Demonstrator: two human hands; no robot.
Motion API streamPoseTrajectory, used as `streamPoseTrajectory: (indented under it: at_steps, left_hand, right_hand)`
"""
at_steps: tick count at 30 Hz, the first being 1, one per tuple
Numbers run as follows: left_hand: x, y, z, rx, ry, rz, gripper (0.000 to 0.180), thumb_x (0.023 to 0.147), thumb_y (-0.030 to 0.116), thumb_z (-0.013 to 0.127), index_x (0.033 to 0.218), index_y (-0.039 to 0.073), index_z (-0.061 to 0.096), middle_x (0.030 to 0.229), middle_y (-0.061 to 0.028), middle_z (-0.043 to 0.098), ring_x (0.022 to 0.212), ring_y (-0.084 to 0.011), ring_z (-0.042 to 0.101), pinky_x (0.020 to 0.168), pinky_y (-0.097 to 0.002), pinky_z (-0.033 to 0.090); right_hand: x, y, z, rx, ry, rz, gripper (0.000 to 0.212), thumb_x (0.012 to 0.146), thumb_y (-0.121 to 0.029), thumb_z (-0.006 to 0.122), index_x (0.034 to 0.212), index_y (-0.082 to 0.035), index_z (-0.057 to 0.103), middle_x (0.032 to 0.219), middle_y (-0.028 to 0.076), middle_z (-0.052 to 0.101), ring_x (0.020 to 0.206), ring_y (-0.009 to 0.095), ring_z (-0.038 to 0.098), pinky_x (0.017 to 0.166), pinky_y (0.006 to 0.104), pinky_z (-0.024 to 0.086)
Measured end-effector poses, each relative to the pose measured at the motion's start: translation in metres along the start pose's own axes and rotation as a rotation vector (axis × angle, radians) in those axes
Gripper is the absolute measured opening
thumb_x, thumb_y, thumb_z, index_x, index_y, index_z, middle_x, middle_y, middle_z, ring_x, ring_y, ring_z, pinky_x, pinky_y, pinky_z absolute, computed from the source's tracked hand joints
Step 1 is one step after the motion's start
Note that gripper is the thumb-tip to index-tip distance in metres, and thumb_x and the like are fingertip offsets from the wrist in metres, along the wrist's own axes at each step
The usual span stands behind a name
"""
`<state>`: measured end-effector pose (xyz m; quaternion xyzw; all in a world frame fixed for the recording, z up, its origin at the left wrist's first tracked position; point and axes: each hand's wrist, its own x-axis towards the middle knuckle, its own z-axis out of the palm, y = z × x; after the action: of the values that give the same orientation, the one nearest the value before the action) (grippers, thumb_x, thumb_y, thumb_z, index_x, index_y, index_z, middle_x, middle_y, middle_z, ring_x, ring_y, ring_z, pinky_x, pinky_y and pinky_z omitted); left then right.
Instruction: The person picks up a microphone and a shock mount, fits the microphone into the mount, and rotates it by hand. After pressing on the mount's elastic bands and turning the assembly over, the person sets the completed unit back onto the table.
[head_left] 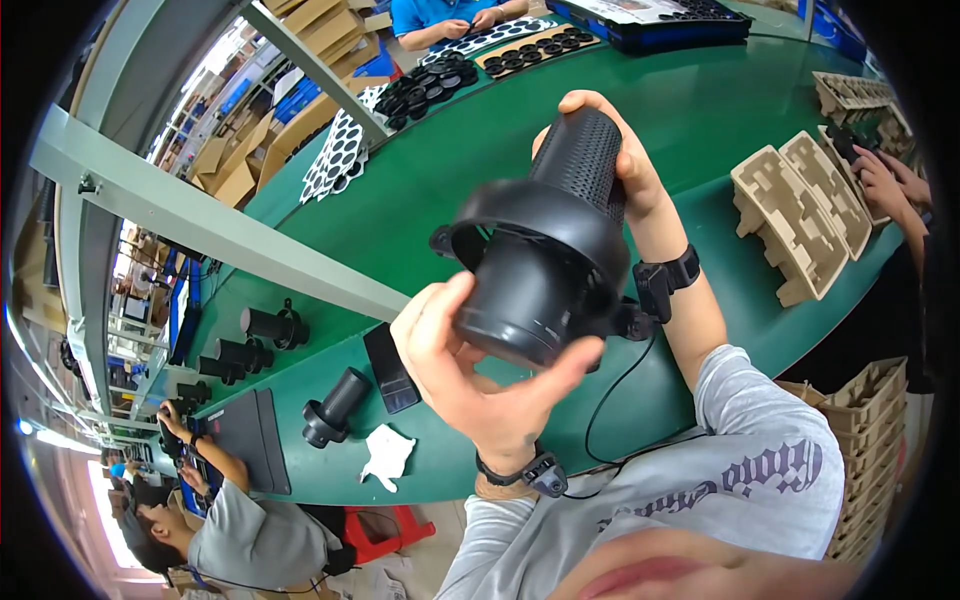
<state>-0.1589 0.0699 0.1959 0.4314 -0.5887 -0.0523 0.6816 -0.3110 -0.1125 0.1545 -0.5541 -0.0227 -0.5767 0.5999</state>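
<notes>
In the head view, with directions taken from the unit in hand, I see the person's two hands supporting a black cylindrical unit (565, 220) above the green bench (690, 130). The unit is tilted: its perforated section points to 1 o'clock, its smooth end to 7 o'clock, and a wide ring surrounds the body between them. The right hand (640, 175) is wrapped around the perforated section and grips it. The left hand (470, 395) grips the smooth end, thumb on one side and fingers on the other. A black strapped device is fitted to each wrist, with a cable (592, 425) near them. Near the left hand, between 7 and 8 o'clock, a flat black object (390, 370) lies on the bench. At 8 o'clock rests a second black unit (342, 402); a white crumpled piece (388, 455) lies at 7 o'clock. Further black units (265, 325) stand or lie between 8 and 9 o'clock; I cannot tell which. At 11 o'clock is a pile of black round parts (430, 88), and at 12 o'clock more sit on a tan board (492, 66). A co-worker in blue (420, 18) handles a small part beyond them. At 3 o'clock, moulded tan trays (795, 230) occupy the bench, near another co-worker's hands (880, 185). A stack of similar trays (865, 430) stands at 4 o'clock.
</notes>
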Motion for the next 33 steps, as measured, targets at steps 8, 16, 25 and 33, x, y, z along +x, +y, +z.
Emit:
streamPoseTrajectory:
  at_steps: [8, 16, 25, 33]
  left_hand:
    - [0.003, 0.007, 0.0, 0.281, -0.008, 0.251, 0.071, 0.046, 0.016, 0.09, 0.11, 0.008, 0.059, 0.104, -0.0085, 0.05, 0.089, -0.0235, 0.052, 0.069, -0.0317, 0.046]
    - [0.001, 0.014, -0.001, 0.269, -0.044, 0.262, 0.056, 0.047, 0.009, 0.084, 0.1, 0.016, 0.067, 0.107, -0.0088, 0.051, 0.09, -0.0238, 0.053, 0.067, -0.0318, 0.047]
    - [0.003, 0.012, -0.005, 0.317, -0.21, 0.51, 0.041, 0.055, 0.006, 0.072, 0.091, 0.025, 0.069, 0.108, -0.0052, 0.055, 0.097, -0.0271, 0.052, 0.071, -0.0336, 0.049]
    - [0.004, 0.015, -0.007, 0.42, -0.296, 0.648, 0.016, 0.068, 0.025, 0.067, 0.083, 0.028, 0.068, 0.101, 0.0036, 0.064, 0.101, -0.0259, 0.052, 0.072, -0.0296, 0.045]
  right_hand:
    - [0.003, -0.01, 0.024, 0.098, -0.074, 0.111, 0.109, 0.067, -0.05, 0.08, 0.143, 0.003, 0.024, 0.111, 0.021, 0.058, 0.087, 0.018, 0.066, 0.074, 0.0256, 0.056]
    - [-0.003, -0.009, 0.043, 0.212, -0.047, 0.127, 0.103, 0.07, -0.054, 0.076, 0.141, 0.003, 0.028, 0.114, 0.017, 0.058, 0.084, 0.013, 0.066, 0.071, 0.022, 0.056]
    - [-0.004, -0.002, 0.039, 0.246, -0.012, 0.147, 0.099, 0.073, -0.052, 0.074, 0.141, 0.003, 0.026, 0.116, 0.017, 0.056, 0.076, 0.011, 0.064, 0.064, 0.0206, 0.056]
    - [-0.013, -0.011, 0.052, 0.31, 0.013, 0.162, 0.089, 0.075, -0.051, 0.071, 0.137, 0.001, 0.034, 0.113, 0.015, 0.058, 0.085, 0.014, 0.064, 0.071, 0.0245, 0.056]
